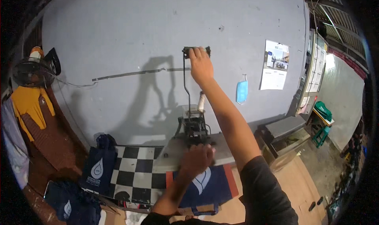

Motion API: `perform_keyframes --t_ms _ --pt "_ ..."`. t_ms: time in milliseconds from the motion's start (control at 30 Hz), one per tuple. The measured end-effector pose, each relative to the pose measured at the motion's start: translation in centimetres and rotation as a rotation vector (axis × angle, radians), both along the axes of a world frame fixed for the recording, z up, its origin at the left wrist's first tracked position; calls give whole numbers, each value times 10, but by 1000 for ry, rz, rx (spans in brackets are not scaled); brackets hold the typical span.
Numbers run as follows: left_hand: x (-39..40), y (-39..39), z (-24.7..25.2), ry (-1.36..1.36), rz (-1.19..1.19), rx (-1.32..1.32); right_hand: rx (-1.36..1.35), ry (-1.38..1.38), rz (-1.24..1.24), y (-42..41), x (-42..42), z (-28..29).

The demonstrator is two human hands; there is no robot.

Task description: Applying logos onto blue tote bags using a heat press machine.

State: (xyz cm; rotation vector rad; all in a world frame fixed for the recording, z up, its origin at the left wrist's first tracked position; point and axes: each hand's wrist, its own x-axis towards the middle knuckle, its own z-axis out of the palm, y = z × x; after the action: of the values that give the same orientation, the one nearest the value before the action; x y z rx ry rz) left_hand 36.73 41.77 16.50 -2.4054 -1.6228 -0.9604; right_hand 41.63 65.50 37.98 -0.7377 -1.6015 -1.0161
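My right hand (202, 63) is raised high, its fingers laid over a dark block-like fixture (208, 51) at the top of a thin bent metal rod (186, 88). That rod rises from a dark machine (195, 127), apparently a sewing machine, on a pale worktop (168, 158). A white thread spool (201, 103) stands behind it. Low in front of the machine, my left hand (197, 158) is blurred, its fingers curled; whether it holds anything is hidden. Below it lies a navy bag (189, 192) with red sides and a white drop emblem.
Left of the worktop is a black-and-white checkered surface (142, 165). Navy bags (97, 168) stand beside it, with more navy fabric (71, 201) nearer me. A fan (32, 72) is far left. A grey box-like bench (285, 130) sits right; a blue face mask (242, 91) hangs on the wall.
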Motion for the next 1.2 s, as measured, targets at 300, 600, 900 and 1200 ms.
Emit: perform_keyframes --t_ms 300,600,900,1200 --pt "-2 -8 15 3 10 -143 -248 2 -115 43 -18 22" --pt "8 -30 -31 10 120 40 -283 -39 -155 -15 -4 13" --pt "21 -62 -85 -63 86 132 -592 -152 -218 -125 21 -6" --pt "27 -89 -128 -5 140 0 -793 -175 -203 -210 38 -46"
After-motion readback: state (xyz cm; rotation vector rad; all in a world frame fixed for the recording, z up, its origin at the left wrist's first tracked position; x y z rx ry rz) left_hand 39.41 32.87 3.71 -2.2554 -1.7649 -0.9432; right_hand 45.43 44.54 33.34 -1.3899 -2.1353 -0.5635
